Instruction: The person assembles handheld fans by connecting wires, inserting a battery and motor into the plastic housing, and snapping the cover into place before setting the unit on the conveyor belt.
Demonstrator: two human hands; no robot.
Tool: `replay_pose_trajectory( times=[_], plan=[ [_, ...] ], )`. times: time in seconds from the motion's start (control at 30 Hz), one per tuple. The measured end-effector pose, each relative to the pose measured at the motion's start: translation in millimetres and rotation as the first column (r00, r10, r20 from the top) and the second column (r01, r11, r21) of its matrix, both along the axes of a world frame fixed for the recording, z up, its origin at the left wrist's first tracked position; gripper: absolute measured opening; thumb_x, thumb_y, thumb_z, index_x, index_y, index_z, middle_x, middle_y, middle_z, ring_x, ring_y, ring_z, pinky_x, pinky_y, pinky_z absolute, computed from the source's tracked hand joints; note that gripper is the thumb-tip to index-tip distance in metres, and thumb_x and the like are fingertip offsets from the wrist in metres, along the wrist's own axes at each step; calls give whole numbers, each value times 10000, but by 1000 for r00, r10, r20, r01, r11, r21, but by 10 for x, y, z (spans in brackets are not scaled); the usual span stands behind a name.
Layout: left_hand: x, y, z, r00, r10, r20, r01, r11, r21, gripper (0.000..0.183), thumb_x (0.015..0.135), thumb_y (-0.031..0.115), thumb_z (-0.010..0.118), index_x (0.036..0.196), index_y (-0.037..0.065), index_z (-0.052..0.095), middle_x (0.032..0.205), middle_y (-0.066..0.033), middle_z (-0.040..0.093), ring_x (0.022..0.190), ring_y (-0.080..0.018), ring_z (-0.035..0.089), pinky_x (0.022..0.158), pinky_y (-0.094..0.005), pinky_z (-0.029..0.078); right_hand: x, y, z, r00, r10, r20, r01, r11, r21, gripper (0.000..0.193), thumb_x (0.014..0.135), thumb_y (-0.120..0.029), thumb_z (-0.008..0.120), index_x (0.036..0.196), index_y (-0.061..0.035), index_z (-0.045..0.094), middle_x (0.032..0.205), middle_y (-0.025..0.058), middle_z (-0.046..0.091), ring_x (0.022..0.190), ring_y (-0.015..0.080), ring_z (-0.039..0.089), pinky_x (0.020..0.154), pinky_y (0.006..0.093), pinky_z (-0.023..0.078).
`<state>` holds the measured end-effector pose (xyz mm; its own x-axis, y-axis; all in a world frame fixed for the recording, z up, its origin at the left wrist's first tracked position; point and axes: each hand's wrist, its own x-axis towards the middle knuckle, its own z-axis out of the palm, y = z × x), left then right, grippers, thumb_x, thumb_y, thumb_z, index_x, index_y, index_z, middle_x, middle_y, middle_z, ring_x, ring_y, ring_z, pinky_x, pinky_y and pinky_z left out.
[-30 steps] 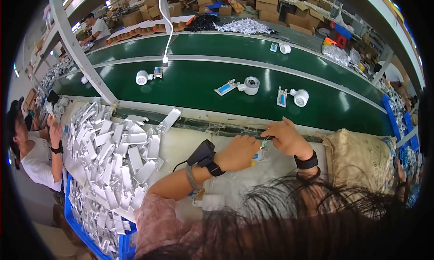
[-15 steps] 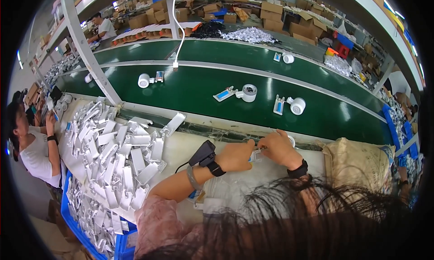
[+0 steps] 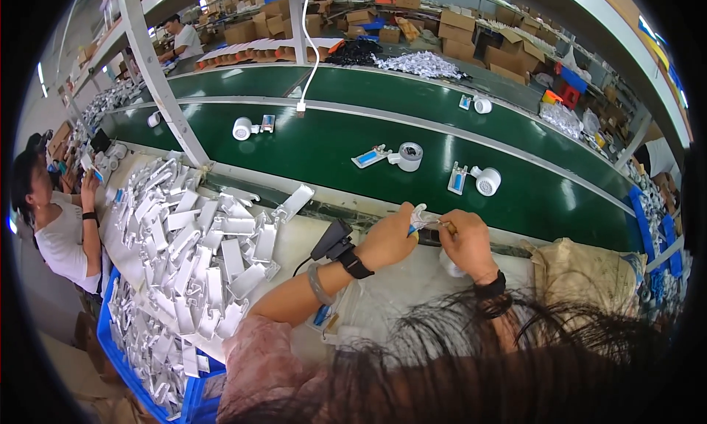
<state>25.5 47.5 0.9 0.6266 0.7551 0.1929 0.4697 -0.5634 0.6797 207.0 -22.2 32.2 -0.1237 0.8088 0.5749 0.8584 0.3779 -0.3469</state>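
Observation:
My left hand (image 3: pixel 389 241) is closed around a small white housing with a blue piece (image 3: pixel 414 229), its curved white end poking up past the fingers. Close on its right, my right hand (image 3: pixel 468 246) pinches what look like thin wires (image 3: pixel 433 223) running from that housing. My fingers hide much of both. Just under the right hand, a white round lamp head (image 3: pixel 451 264) shows in part. Both hands are over the near edge of the green conveyor belt (image 3: pixel 309 159). Each wrist wears a black band, and a black device sits on the left one.
White housings (image 3: pixel 213 254) lie heaped on the left, spilling into a blue bin (image 3: pixel 118 350). Several lamp heads with blue-fitted housings, including one lamp (image 3: pixel 486 181), rest on the belt. A brown sack (image 3: pixel 582 277) stands at right. A co-worker (image 3: pixel 62 232) sits at far left.
My hands have risen slightly with the white housing, which now tilts upward. The lamp head, earlier beyond my right hand, now shows under it. The whole view has shifted a little.

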Motion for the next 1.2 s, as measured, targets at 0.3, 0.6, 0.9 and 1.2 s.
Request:
replay_pose_trajectory(
  times=[0.3, 0.6, 0.9, 1.2],
  plan=[
    [-86, 101, 246, 730, 21, 683, 493, 676, -548, 230, 975, 261, 427, 1063, 49, 443, 832, -60, 578, 573, -142, 584, 499, -276, 451, -96, -31, -29, 922, 91, -377, -67, 995, 76, 76, 858, -16, 663, 915, 8, 618, 809, 89, 645, 739, 154, 634, 672, 264, 490],
    [-31, 23, 156, 699, 8, 715, 469, 750, -467, 212, 986, 177, 400, 1154, 62, 458, 901, -61, 586, 608, -133, 578, 550, -273, 455, -176, -65, 67, 961, 97, -257, -39, 974, 225, 136, 840, 19, 666, 960, -9, 608, 859, 112, 647, 766, 225, 642, 711, 301, 508],
    [-29, -129, 301, 697, -58, 714, 442, 820, -364, 347, 935, 79, 433, 1279, 39, 416, 1095, -46, 507, 986, -103, 474, 875, -260, 407, -130, -67, 125, 964, 229, -136, -173, 927, 334, 178, 795, 37, 679, 942, -40, 615, 845, 103, 641, 708, 279, 609, 663, 353, 488],
    [-87, -155, 422, 792, -115, 600, 362, 879, -309, 306, 911, 75, 440, 1213, 23, 435, 1069, -58, 509, 977, -110, 466, 865, -267, 411, -210, -101, 134, 956, 184, -228, -97, 933, 346, 185, 765, 92, 671, 893, -33, 624, 859, 113, 634, 728, 276, 622, 641, 332, 505]
  ],
)
